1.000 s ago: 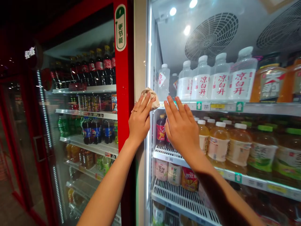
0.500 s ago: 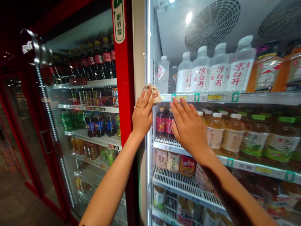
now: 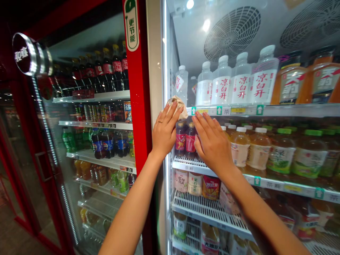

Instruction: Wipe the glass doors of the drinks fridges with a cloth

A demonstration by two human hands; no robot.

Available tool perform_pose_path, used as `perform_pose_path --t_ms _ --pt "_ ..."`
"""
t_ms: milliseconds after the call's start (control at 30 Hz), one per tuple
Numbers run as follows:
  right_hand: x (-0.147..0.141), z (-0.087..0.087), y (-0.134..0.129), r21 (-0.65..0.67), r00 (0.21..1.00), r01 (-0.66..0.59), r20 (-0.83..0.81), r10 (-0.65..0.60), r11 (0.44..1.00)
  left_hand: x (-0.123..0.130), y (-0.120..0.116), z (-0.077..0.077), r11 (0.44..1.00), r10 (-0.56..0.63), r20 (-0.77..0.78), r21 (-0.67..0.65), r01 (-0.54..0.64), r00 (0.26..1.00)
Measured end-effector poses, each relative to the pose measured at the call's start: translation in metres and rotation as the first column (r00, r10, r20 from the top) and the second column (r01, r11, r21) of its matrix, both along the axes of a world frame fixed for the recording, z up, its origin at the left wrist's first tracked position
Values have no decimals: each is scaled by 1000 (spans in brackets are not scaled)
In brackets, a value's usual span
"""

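Observation:
A crumpled cream cloth (image 3: 180, 106) lies under the fingers of my left hand (image 3: 165, 132), which presses it against the left part of the cooler's glass front (image 3: 233, 21). A ring shows on one of that hand's fingers. To its right, my right hand (image 3: 212, 141) rests flat with fingers stretched out, seemingly on the same glass, with nothing visible in it. Behind the glass, dark bottles with red labels (image 3: 180, 140) show between the two hands. Clear water bottles (image 3: 223, 83) stand on the shelf above.
Green-capped tea bottles (image 3: 283, 152) and cartons (image 3: 211, 187) fill lower shelves inside. A light-coloured upright (image 3: 154, 71) and a red frame (image 3: 139, 92) border the glass on the left. Beyond them stands a second cooler with cola bottles (image 3: 107, 67) and a round lit sign (image 3: 25, 54).
My left hand has slid the cloth to the right across the glass, nearer to my right hand. The right hand has stayed almost in place, while the view has shifted slightly.

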State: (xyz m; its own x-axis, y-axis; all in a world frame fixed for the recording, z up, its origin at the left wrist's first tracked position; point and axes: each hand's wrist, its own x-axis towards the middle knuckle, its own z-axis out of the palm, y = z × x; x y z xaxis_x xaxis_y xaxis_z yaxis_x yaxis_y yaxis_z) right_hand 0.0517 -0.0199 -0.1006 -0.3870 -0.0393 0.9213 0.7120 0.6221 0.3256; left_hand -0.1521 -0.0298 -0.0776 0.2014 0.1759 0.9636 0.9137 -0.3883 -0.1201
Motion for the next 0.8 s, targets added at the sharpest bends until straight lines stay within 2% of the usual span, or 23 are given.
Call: perform_pose_path --t_ms 100,167,300,467,633,700,800 --pt "-2 8 -1 -28 999 -39 37 40 999 -2 -1 13 998 -53 14 -19 53 999" --pt "-6 18 -3 -13 994 -71 80 72 997 -2 -2 16 995 -96 45 -31 98 994" --pt "-22 44 -6 7 977 -109 183 106 994 2 -4 13 980 -187 102 -45 192 977" --pt "-36 70 -4 1 974 -54 221 53 999 0 -6 12 959 -277 116 -32 282 954" --pt "-28 78 4 95 971 6 238 -28 995 -9 -6 7 962 -270 126 -5 273 955" --pt "-23 79 7 123 983 -11 182 -12 992 -13 -2 2 957 -289 154 68 281 945" --pt "-23 81 10 159 997 -61 56 52 985 -18 8 -4 921 -373 151 177 347 915"
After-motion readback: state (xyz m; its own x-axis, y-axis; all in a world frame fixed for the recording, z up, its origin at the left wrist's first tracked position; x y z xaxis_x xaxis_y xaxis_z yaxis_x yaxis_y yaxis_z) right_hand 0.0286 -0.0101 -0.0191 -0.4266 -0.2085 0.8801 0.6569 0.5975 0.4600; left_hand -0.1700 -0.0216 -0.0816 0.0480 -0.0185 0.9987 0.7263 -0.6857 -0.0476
